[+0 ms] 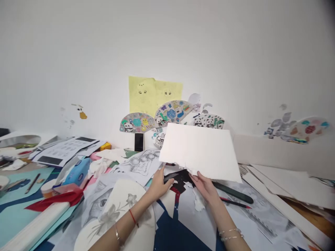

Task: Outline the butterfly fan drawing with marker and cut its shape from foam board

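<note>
A blank white sheet [200, 150] stands tilted up over the table, its lower edge torn and ragged. My left hand [159, 183] is near its lower left corner, with thumb and fingers apart. At the lower middle edge is my right hand [204, 186], its fingertips against the torn part; whether they pinch it is hard to make out. Between the hands lie a black and red item [178, 184] and torn white scraps [199, 201]. A dark green long-handled tool [232, 191] and a red-and-black pencil [235, 203] lie right of my right hand.
White card with grey flower drawings [112, 216] lies under my left forearm. Further left are a blue packet [77, 171], a long white block [39, 228] and printed sheets [64, 150]. A phone [139, 142] leans against the wall. Stacked boards [295, 184] are at the right.
</note>
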The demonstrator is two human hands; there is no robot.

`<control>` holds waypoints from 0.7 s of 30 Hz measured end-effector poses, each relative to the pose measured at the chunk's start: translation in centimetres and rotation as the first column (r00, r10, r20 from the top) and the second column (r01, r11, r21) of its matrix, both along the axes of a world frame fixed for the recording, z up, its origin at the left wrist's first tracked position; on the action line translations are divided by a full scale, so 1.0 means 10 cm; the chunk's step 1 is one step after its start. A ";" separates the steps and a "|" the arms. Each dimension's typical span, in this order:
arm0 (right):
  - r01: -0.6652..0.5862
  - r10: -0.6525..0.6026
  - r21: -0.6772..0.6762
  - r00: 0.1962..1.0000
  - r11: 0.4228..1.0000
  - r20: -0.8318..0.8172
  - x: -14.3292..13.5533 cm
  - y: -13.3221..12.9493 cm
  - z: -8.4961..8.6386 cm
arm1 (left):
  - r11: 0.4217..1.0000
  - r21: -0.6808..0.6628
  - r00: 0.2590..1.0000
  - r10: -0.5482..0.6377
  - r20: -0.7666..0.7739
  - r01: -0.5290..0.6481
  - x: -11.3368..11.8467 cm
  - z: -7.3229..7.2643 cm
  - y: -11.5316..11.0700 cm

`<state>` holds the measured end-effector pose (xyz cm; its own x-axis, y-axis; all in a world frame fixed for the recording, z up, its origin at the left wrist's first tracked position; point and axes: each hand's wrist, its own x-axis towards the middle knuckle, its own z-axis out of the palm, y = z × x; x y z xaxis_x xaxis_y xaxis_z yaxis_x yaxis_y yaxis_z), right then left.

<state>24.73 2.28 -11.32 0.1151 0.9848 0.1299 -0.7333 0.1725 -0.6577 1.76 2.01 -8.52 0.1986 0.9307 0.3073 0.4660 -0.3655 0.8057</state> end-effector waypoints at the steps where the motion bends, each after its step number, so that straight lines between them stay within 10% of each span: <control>1: -0.044 0.044 0.011 0.999 0.999 0.011 -0.12 0.03 0.02 | 1.000 -0.014 0.998 0.021 0.057 -0.020 -0.11 0.01 -0.01; 7: -0.185 0.189 -0.037 0.975 0.982 0.116 -0.52 -0.22 -0.11 | 0.884 -0.419 0.826 0.071 0.559 0.207 -1.03 0.21 -0.10; 10: -0.217 0.222 -0.049 0.964 0.975 0.146 -0.63 -0.35 -0.15 | 0.891 -0.401 0.781 0.089 0.618 0.215 -1.29 0.37 -0.19; 21: -0.097 0.146 -0.154 0.925 0.983 0.351 -0.72 -0.46 -0.25 | 0.842 -0.448 0.720 0.107 0.686 0.302 -1.11 0.19 -0.16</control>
<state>17.50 -2.31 -13.82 -0.0368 0.9993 0.0086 -0.4530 -0.0090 -0.8915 -9.39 0.37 -6.59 0.2318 0.9672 -0.1041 -0.2789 0.1686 0.9454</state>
